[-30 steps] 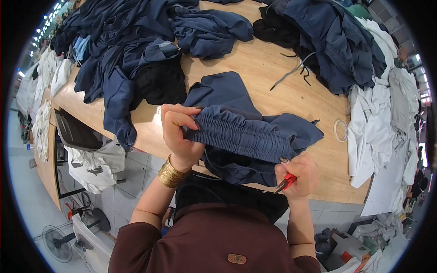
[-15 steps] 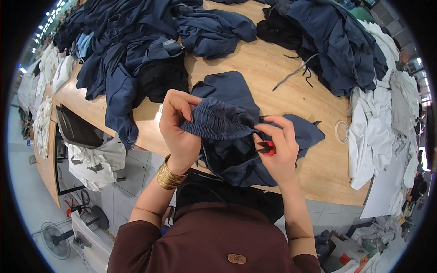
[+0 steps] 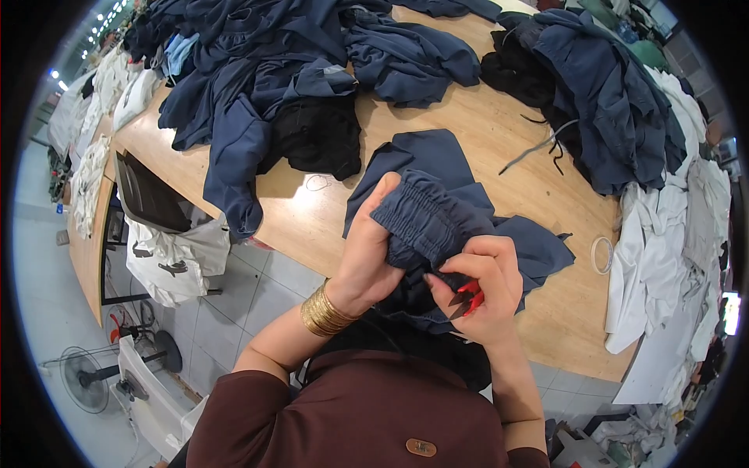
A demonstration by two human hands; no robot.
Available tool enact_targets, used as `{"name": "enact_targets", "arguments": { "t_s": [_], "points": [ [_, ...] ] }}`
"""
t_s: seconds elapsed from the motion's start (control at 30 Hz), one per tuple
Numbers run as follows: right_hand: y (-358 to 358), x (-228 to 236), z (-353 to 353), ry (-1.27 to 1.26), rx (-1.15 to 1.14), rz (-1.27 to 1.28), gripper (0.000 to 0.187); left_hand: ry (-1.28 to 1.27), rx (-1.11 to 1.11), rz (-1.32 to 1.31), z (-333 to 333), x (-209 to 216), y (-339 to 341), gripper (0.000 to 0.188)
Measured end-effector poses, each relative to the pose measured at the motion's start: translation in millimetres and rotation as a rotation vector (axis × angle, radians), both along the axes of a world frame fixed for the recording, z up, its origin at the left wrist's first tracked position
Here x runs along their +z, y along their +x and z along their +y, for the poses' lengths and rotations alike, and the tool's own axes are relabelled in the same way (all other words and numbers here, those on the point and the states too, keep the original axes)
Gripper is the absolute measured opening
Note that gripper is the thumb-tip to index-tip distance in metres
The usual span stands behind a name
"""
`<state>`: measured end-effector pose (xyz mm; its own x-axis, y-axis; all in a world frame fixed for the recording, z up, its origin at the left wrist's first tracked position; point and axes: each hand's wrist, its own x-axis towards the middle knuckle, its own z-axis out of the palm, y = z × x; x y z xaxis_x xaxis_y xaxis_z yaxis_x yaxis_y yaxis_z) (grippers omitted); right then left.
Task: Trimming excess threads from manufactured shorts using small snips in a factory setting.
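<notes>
The blue garment (image 3: 429,218) is a dark, dusty blue, with a wide, stretchy band that is all bunched up in tiny wrinkles, with rows of lines running along it; the band is held up in front of the person, bent over in a soft curve, and the rest of the cloth spreads out flat and floppy on the wooden table (image 3: 558,203) behind it; that flat part is smooth, with a few folds and a pointy corner sticking out to the right. The left hand (image 3: 367,257) has hold of the left end of the band, with its thumb up along the edge and its other fingers tucked out of sight behind the cloth; the right hand (image 3: 491,292) has its fingers pinched together on the lower right edge of the band, and it also keeps a small red cutter (image 3: 470,300) in its palm (the dark blades poke out to the left, below the thumb). Gold bracelets (image 3: 328,310) sit on the left wrist; a big heap of blue clothes (image 3: 250,47) lies farther back on the left, with a black cloth (image 3: 316,136) at its near side; another blue pile (image 3: 624,101) lies back on the right; a roll of tape (image 3: 595,253) rests near some white cloth (image 3: 632,265).
</notes>
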<state>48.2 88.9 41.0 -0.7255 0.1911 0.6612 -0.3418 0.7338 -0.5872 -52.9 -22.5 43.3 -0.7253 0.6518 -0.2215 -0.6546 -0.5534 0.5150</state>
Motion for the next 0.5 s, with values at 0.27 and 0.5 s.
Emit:
{"name": "enact_targets", "arguments": {
  "t_s": [0.27, 0.5],
  "points": [
    [-6, 32, 1, -0.174, 0.013, -0.148, 0.019, -0.009, -0.032, 0.01, -2, 1, 2, 0.009],
    [-17, 50, -1, -0.208, 0.051, -0.271, 0.019, 0.003, -0.064, 0.049, -2, 3, 4, 0.012]
  ]
}}
